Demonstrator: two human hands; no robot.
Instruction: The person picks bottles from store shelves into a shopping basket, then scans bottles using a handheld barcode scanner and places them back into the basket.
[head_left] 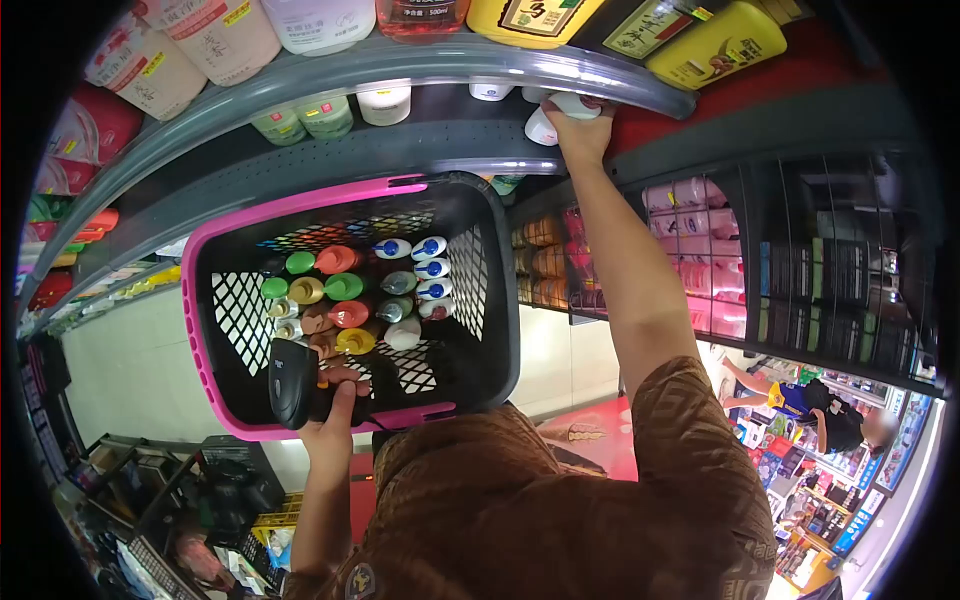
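My left hand (340, 405) is closed around the handle of a black handheld barcode scanner (291, 385), above the near left part of a shopping basket. The black basket (506, 300) has pink handles and mesh sides. Inside it stand several pump bottles (348, 286) with green, red, gold, white and blue tops. At the upper right, my right hand (584, 130) reaches under the upper shelf's clear rail and is closed on a white bottle (541, 127). The shelf rail and the hand hide part of that bottle. Another white shape is beside my fingers.
Large body-wash-type bottles (320, 22) line the upper shelf (400, 60). Green-and-white bottles (325, 117) and a white bottle (384, 102) stand on the shelf below. A wire rack (700, 245) with pink packages is at right. Another person (840, 415) stands farther off.
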